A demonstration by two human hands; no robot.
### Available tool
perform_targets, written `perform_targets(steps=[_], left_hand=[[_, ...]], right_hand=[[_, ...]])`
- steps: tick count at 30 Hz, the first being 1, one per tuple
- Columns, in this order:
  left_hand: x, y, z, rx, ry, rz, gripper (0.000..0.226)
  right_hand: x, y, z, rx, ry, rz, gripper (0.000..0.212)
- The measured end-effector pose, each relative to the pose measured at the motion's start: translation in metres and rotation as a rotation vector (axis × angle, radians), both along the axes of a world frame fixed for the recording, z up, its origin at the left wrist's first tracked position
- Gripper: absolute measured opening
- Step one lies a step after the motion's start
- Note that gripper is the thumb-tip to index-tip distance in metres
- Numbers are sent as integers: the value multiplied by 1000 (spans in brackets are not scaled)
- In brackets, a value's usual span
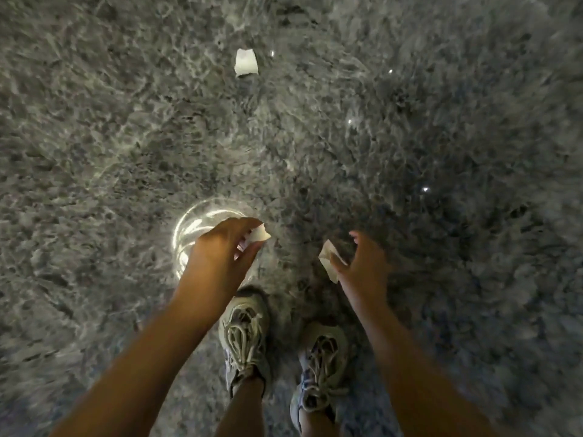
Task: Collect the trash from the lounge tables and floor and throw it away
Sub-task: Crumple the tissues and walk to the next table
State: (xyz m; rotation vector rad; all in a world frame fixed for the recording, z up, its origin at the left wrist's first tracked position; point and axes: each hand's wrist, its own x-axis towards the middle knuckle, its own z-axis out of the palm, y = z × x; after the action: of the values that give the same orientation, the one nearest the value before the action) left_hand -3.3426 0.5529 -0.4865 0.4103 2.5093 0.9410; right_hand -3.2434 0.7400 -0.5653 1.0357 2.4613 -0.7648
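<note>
Head camera: my left hand (pixel 220 250) pinches a paper scrap (pixel 260 234) by a clear cup (pixel 188 230). My right hand (pixel 362 263) grips a second scrap (pixel 328 258).

**One head camera, looking down**

We see from a wide-angle camera on the head, aimed almost straight down at the mottled grey glossy floor (pixel 126 127). Our left hand (pixel 220 250) and right hand (pixel 362 266) sit close, low in the middle, pale laced sneakers (pixel 244 335) beneath them.
</note>
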Motion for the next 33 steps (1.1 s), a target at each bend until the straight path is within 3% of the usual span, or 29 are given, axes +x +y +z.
perform_targets(steps=[5, 13, 18, 21, 26, 33], left_hand=[[10, -3, -87, -44, -45, -23, 22], [19, -5, -110, -44, -96, -17, 26], [11, -1, -52, -8, -80, -5, 22], [1, 7, 7, 20, -51, -6, 23], [-30, 19, 107, 65, 19, -24, 28], [-82, 5, 210, 86, 101, -50, 32]], right_hand=[[27, -9, -91, 89, -200, 53, 48], [32, -15, -115, 45, -133, 65, 23], [5, -18, -28, -95, 163, -69, 34], [-22, -22, 51, -171, 331, 47, 57], [-69, -31, 164, -146, 385, 410, 70], [-135, -42, 276, -269, 534, 403, 77]])
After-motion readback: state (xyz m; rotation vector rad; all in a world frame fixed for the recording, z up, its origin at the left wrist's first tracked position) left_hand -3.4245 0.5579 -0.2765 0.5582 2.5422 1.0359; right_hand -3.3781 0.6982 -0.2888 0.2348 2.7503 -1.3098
